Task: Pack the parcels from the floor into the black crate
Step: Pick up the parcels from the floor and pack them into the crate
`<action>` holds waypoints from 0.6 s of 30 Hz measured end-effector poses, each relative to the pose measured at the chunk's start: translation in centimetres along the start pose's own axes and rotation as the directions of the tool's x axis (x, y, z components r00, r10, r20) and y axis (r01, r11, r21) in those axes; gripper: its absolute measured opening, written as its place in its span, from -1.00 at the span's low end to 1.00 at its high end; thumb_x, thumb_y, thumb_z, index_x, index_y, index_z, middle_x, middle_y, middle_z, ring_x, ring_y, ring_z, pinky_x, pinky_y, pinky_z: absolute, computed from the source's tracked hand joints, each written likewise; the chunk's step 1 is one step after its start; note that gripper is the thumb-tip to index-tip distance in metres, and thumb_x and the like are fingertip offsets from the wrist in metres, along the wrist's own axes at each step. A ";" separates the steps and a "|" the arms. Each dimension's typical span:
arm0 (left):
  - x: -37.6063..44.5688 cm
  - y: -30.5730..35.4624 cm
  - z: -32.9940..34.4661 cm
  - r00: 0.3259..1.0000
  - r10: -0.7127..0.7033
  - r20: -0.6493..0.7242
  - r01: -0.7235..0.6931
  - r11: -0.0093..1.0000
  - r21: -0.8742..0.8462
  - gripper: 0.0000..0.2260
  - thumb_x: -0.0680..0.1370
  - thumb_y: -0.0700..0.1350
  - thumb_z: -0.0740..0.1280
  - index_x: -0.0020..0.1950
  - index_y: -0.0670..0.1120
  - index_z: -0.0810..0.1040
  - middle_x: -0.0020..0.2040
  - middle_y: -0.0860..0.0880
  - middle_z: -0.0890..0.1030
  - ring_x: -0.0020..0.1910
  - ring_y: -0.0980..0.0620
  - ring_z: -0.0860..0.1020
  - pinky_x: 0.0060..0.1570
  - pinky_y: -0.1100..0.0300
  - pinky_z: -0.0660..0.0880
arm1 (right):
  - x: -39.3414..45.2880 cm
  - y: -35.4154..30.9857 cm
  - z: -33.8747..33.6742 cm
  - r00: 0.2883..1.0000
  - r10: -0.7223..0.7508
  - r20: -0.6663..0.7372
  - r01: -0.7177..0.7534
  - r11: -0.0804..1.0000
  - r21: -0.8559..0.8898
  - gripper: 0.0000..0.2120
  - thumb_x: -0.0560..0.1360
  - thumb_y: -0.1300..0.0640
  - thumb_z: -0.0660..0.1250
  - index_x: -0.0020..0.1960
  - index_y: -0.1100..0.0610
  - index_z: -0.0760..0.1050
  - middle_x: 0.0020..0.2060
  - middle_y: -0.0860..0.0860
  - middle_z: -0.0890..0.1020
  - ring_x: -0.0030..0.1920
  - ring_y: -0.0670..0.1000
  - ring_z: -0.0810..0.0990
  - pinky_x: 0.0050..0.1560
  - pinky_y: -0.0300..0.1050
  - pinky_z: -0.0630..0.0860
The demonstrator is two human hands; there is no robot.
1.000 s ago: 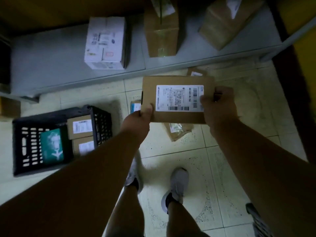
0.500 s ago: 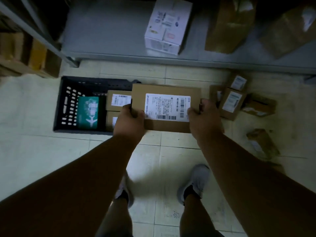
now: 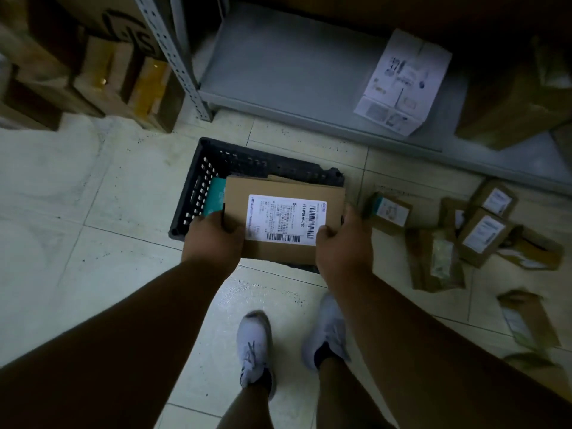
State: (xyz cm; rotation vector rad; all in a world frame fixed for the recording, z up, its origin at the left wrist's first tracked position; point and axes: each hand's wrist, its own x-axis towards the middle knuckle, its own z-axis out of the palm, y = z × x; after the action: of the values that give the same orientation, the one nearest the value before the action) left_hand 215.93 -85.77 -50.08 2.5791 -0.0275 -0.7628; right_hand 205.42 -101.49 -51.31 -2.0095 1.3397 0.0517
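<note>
The scene is dim, with a greenish cast over the pale floor tiles [image 3: 93,212], which are the brightest surface, especially at the left of the frame. The top right corner sinks into near black above the grey shelf [image 3: 278,66]. Both forearms read as dark, underexposed shapes in the lower half. The white shipping label [image 3: 286,219] on the held cardboard parcel [image 3: 278,193] stands out sharply, its barcode crisp though the small print is unreadable. The parcels on the floor at the right edge [image 3: 526,320] and the left shoe [image 3: 255,342] are smeared by motion blur. Wide-angle distortion bends the perforated shelf upright [image 3: 173,57] and stretches the edges.
</note>
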 end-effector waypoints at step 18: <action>18.7 -7.6 18.9 0.937 -0.235 0.258 0.151 0.940 0.307 -0.72 0.65 -0.12 0.16 0.21 -0.28 0.50 0.13 -0.25 0.56 0.02 -0.13 0.53 0.01 0.05 0.48 | 13.8 11.5 21.2 0.874 0.023 0.486 0.125 0.954 -0.271 -0.44 0.56 0.14 0.30 0.51 -0.08 0.25 0.38 0.16 0.27 0.32 0.20 0.40 0.31 0.06 0.48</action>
State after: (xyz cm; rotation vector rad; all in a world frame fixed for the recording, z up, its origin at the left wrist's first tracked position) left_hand 221.15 -89.43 -76.95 2.7375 0.0316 -1.2964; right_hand 209.48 -102.66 -78.75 -2.0822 0.9914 0.7261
